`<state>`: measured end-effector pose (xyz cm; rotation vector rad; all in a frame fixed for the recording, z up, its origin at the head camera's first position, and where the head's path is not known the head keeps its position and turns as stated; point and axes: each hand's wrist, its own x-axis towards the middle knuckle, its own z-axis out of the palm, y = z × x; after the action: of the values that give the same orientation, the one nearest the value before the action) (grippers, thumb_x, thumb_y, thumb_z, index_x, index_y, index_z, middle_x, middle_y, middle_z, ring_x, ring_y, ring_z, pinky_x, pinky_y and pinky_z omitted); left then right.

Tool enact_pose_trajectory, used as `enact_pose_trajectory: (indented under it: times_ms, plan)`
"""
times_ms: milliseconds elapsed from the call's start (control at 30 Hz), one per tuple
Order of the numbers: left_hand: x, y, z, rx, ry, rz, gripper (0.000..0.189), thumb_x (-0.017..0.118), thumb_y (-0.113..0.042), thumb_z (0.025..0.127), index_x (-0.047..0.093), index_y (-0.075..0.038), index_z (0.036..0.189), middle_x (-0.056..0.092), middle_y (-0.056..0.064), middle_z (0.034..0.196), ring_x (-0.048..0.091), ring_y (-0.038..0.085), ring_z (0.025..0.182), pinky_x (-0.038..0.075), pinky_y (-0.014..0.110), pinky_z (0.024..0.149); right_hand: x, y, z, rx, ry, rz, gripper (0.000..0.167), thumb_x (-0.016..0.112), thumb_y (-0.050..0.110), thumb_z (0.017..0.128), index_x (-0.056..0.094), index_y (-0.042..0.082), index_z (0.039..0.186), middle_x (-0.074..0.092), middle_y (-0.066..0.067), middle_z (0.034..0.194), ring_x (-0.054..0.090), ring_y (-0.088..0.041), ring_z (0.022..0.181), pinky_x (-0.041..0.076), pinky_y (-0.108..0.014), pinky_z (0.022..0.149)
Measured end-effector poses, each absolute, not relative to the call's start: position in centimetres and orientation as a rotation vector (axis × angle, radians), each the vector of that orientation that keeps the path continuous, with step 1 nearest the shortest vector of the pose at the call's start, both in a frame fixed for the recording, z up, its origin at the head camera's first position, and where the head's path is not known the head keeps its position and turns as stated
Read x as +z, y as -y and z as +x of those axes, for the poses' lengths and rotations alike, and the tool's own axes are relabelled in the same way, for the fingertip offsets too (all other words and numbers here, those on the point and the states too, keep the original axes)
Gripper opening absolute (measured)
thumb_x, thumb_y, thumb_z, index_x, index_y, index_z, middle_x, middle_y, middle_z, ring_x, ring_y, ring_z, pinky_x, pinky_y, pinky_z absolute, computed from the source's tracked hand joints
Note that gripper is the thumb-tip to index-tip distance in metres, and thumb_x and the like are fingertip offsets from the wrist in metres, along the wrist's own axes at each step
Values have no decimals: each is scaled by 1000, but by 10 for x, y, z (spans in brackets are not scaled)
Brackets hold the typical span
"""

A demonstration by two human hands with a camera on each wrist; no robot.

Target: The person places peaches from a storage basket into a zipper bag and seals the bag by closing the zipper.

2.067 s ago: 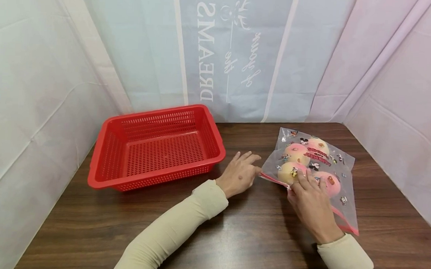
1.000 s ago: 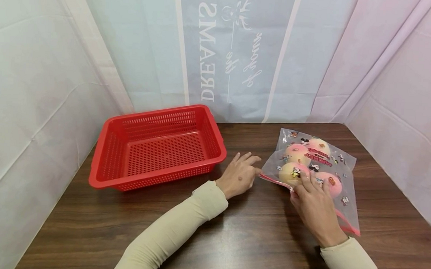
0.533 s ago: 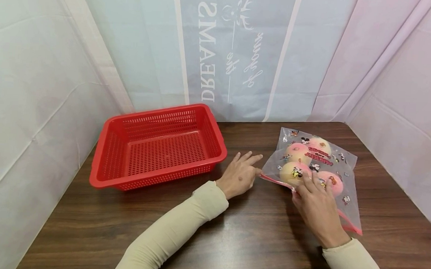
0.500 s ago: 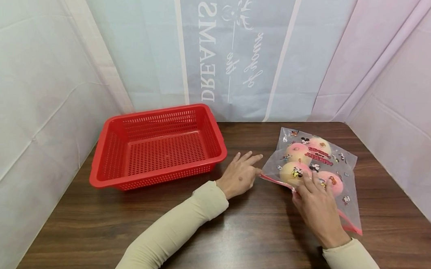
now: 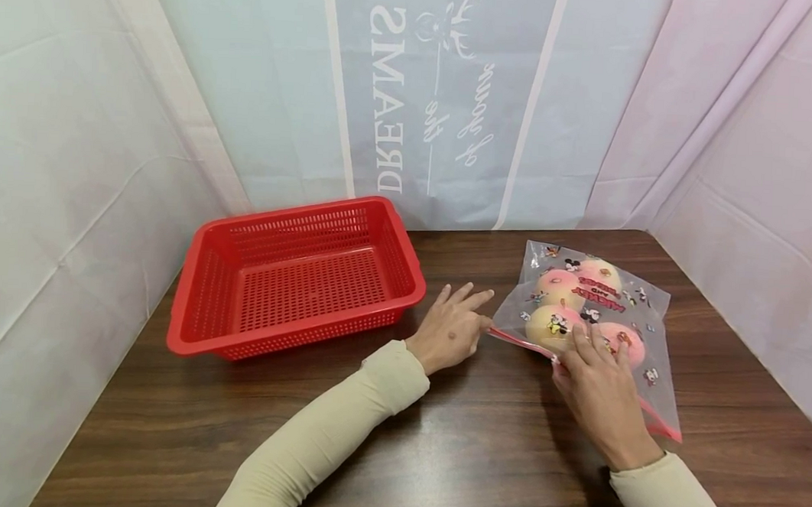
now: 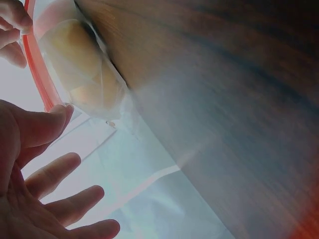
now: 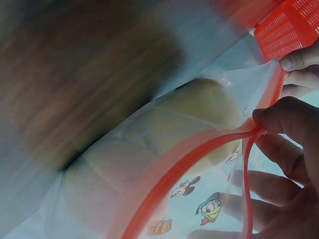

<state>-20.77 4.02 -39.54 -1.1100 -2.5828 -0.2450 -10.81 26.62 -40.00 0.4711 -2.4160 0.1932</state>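
Observation:
A clear zip bag (image 5: 633, 307) with cartoon prints and a red zip edge lies at the right of the table. Inside it are several round pink-and-yellow fruits (image 5: 547, 327) that look like peaches. My left hand (image 5: 449, 330) pinches the zip's left corner between thumb and forefinger, its other fingers spread, as the left wrist view shows. Partway along the red zip strip (image 7: 174, 172), my right hand (image 5: 601, 394) pinches the edge with its thumb beneath and its fingers over the bag. On the far side of that pinch, the two strips stand apart in the right wrist view.
A red plastic basket (image 5: 294, 338) with perforated walls stands to the left, with nothing in it. The brown wooden table (image 5: 436, 462) extends in front of both arms. Pale cloth walls (image 5: 58, 189) enclose the table at the back and sides.
My right hand has slid a little to the right and nearer along the zip edge, pinching it throughout. The left hand keeps its hold on the corner, and the basket stays put.

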Motion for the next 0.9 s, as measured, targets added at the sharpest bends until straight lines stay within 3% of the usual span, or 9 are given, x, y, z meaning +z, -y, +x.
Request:
enact_pose_trajectory:
  times_ms: [500, 900]
  plan:
    - [-394, -39, -211, -277, 2564, -1087, 23, 63, -15, 94, 81, -26, 103, 56, 1, 144, 47, 33, 135, 33, 58, 111, -399, -268, -106, 218, 2427, 458, 22, 83, -1, 67, 65, -3, 80, 61, -33, 123, 57, -56, 112, 35, -79, 90]
    - [-396, -37, -212, -310, 2551, -1068, 22, 64, -14, 93, 82, -25, 100, 58, 1, 141, 48, 33, 135, 34, 59, 110, -399, -270, -106, 230, 2449, 428, 23, 83, -2, 66, 69, -5, 85, 61, -33, 124, 56, -56, 114, 34, -80, 89]
